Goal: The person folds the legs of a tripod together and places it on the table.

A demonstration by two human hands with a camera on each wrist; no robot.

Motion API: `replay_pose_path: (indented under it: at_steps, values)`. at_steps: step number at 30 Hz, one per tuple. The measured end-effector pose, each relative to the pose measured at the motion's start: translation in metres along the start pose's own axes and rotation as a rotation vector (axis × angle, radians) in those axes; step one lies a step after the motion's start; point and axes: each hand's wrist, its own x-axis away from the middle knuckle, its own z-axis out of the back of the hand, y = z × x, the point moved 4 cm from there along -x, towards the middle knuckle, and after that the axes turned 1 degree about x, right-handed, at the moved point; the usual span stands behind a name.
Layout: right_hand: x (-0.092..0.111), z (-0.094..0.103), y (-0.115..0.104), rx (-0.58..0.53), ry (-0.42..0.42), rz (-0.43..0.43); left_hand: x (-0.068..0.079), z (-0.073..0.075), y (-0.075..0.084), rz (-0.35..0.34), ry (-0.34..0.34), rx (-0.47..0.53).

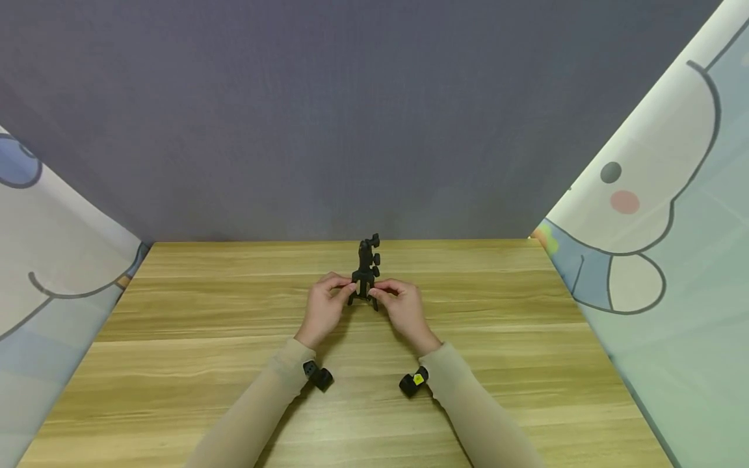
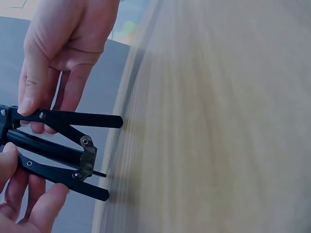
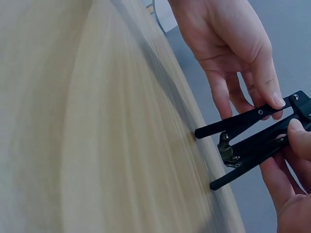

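Head view: locate black tripod (image 1: 364,260) between left grip (image 1: 324,307) and right grip (image 1: 406,307), upright over the table (image 1: 146,390); cannot confirm foot contact. Left wrist view: note both grips clamped, each on one leg (image 2: 92,119) near its upper end. Expect light weight, stiff legs and a smooth, possibly slippery finish. Right wrist view: take hold on flat leg faces, at grip height. Treat riveted metal brace (image 3: 225,151), tableward of the grips, as the probable weak and finger-trapping point; avoid squeezing it.
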Motion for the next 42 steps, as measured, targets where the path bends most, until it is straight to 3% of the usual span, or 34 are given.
replay_pose_path:
  at_steps: [2, 9, 20, 29, 36, 42]
  values:
    - [0.001, -0.001, -0.001, -0.012, 0.007, -0.005, 0.0, -0.001, 0.0, -0.001, 0.003, 0.0]
    - [0.008, 0.001, -0.038, -0.017, 0.035, 0.004, 0.001, -0.003, -0.001, 0.001, 0.018, 0.006]
    - [0.008, -0.004, -0.031, -0.077, 0.087, -0.015, 0.001, -0.004, -0.001, -0.013, 0.025, -0.014]
    - [0.009, -0.002, -0.033, -0.026, 0.064, 0.017, 0.001, -0.002, 0.001, -0.036, 0.01, -0.046]
    - [0.009, 0.001, -0.034, -0.079, 0.025, -0.005, 0.001, -0.001, 0.001, -0.043, 0.0, -0.036]
    - [0.011, 0.004, -0.033, -0.133, 0.007, -0.013, 0.0, 0.0, 0.001, -0.006, -0.025, -0.011]
